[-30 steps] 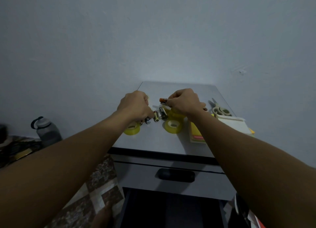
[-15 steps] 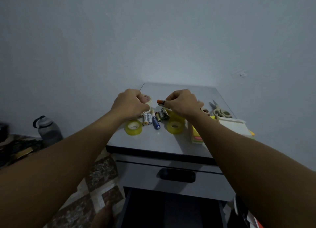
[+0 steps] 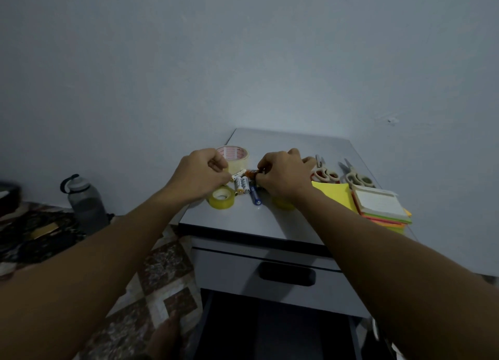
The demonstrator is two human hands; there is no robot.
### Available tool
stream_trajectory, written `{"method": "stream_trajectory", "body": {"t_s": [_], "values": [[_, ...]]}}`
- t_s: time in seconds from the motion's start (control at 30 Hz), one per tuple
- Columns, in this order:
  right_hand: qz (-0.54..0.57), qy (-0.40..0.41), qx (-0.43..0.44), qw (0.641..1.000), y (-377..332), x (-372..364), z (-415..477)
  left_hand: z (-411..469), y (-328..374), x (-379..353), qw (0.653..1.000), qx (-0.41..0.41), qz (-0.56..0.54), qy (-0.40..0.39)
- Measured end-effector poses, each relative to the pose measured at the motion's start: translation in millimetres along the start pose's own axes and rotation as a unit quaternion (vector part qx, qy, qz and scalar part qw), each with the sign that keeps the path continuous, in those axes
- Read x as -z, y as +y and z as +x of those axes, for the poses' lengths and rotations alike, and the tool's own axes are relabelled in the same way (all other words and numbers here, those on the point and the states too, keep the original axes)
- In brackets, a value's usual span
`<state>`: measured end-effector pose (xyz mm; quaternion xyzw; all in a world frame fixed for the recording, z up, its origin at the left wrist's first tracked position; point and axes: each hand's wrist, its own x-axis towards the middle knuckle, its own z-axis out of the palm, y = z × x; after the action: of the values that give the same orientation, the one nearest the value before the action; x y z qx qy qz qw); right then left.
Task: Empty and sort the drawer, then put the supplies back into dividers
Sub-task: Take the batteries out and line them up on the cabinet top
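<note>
An orange battery was pinched between the curled fingers of the right hand, just above the middle of the grey counter. Facing it, the left hand had its fingers curled in, with thumb and forefinger pinching the end of a white battery. Below the two hands, two more white batteries and a blue battery lay side by side on the counter. A small yellow tape roll sat just left of them. A wide clear tape roll stood behind the left hand, and another yellow roll was half hidden under the right wrist. To the right lay red-handled scissors, grey-handled scissors, a yellow sticky pad and a stack of coloured note pads. Under the counter, the top drawer was closed. A water bottle stood on the floor to the left, by the wall.
</note>
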<state>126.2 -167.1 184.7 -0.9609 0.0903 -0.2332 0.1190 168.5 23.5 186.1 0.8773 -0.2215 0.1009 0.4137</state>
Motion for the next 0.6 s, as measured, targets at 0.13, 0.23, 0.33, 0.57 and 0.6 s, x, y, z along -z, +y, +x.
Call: {"method": "stream_trajectory", "body": {"t_s": [0.13,0.23,0.33,0.57,0.6], "values": [[0.000,-0.003,0.011,1.000,3,-4,-3,-3,-6,0,1.000,0.000,-0.006,-0.001],[-0.002,-0.008,0.021,1.000,5,-6,-4,-6,-10,0,1.000,0.004,-0.015,-0.003],[0.003,-0.013,0.021,1.000,7,-8,-5,-8,-11,1,1.000,0.004,-0.020,-0.005],[0.035,-0.016,0.010,0.999,10,-1,-8,-10,-10,3,1.000,0.008,-0.021,-0.013],[0.044,-0.013,0.009,0.999,9,2,-10,-11,-9,4,1.000,0.007,-0.021,-0.013]]}}
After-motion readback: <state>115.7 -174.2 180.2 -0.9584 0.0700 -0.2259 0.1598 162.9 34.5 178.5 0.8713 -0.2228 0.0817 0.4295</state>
